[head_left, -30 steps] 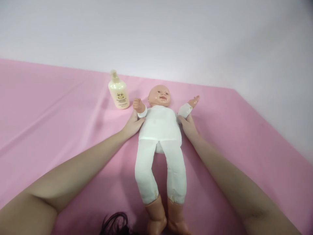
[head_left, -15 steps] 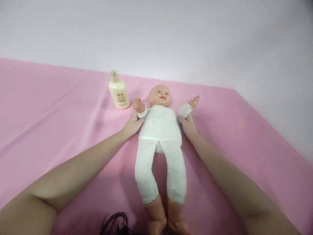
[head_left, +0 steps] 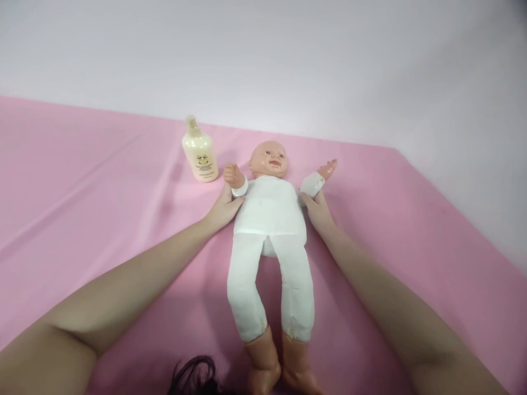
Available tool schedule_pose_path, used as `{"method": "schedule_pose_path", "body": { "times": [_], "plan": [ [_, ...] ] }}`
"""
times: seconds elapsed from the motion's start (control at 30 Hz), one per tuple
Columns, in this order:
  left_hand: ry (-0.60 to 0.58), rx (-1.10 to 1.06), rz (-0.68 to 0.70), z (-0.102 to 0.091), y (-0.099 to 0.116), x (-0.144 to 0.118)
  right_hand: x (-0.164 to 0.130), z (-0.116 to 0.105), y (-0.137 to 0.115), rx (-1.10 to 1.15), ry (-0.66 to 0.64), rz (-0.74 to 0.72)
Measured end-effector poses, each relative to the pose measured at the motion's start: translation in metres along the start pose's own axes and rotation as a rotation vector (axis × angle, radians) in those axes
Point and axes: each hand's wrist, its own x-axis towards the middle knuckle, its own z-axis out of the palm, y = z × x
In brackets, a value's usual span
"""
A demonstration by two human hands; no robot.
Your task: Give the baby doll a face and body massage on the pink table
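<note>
A baby doll (head_left: 269,208) in a white top and white trousers lies on its back on a pink cloth (head_left: 123,164), its bare feet towards me. My left hand (head_left: 224,208) is closed around the doll's arm on the left, below the raised fist, with the thumb against the side of the chest. On the other side, my right hand (head_left: 318,211) grips the doll's other arm near the elbow, thumb on top. The fingers of both hands are partly hidden beneath the doll's arms.
A cream-coloured pump bottle (head_left: 200,156) with a printed label stands left of the doll's head. Dark strands of hair (head_left: 195,376) show at the bottom edge. Beyond the cloth's far edge lies a white surface (head_left: 263,66).
Both hands keep their hold on the doll's arms. The whole view has shifted very slightly; otherwise nothing has visibly moved.
</note>
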Motion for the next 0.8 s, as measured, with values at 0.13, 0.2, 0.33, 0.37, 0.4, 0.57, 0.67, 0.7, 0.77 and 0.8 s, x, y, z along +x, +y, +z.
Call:
{"method": "schedule_pose_path", "body": {
  "times": [0.13, 0.2, 0.33, 0.37, 0.4, 0.57, 0.67, 0.7, 0.77, 0.8],
  "plan": [
    [0.004, 0.003, -0.005, 0.0002, 0.0007, 0.0001, 0.0003, 0.0001, 0.0018, 0.015, 0.005, 0.01],
    [0.004, 0.002, -0.005, 0.0003, 0.0017, 0.0001, 0.0001, 0.0001, 0.0017, 0.019, 0.01, 0.017],
    [0.006, 0.008, -0.006, 0.0004, 0.0038, -0.0002, -0.0005, 0.0, -0.0002, 0.024, 0.012, 0.035],
    [0.008, 0.01, -0.01, 0.0004, 0.004, -0.0003, -0.0007, 0.0, -0.0007, 0.022, 0.01, 0.038],
    [0.009, 0.011, -0.013, 0.0004, 0.004, -0.0004, -0.0009, 0.0, -0.0011, 0.02, 0.008, 0.038],
    [0.007, 0.012, 0.005, 0.0003, 0.0014, -0.0001, -0.001, 0.0004, -0.0019, 0.024, 0.005, 0.034],
    [0.008, 0.014, 0.013, 0.0001, -0.0006, 0.0005, -0.0007, 0.0011, -0.0026, 0.037, 0.013, 0.036],
    [0.007, 0.012, 0.016, -0.0001, -0.001, 0.0007, -0.0007, 0.0013, -0.0028, 0.042, 0.014, 0.035],
    [-0.004, 0.009, 0.018, -0.0003, -0.0014, 0.0008, -0.0005, 0.0014, -0.0031, 0.046, 0.012, 0.033],
    [-0.006, 0.01, 0.018, -0.0003, -0.0015, 0.0007, -0.0004, 0.0014, -0.0029, 0.042, 0.009, 0.031]
  ]
}}
